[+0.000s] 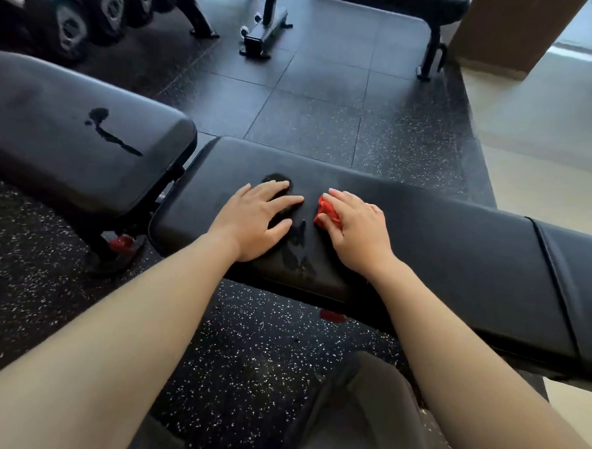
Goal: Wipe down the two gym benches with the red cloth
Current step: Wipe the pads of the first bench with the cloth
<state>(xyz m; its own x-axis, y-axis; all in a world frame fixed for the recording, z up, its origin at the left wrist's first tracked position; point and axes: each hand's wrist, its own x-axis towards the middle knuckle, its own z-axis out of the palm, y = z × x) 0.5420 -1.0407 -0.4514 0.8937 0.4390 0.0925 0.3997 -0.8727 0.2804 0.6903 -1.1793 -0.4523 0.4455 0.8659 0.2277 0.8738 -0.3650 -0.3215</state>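
At frame centre the left hand lies flat, fingers spread, on the near bench — beside it the right hand clutches the red cloth against that bench, the second bench at left.

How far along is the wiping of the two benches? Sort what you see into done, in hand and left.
Done: nothing plainly finished. In hand: the right hand presses the bunched red cloth on the near bench, beside the left hand resting flat on the pad; wet smears show between them. Left: those smears, and the other bench, where a dark wet streak lies untouched.
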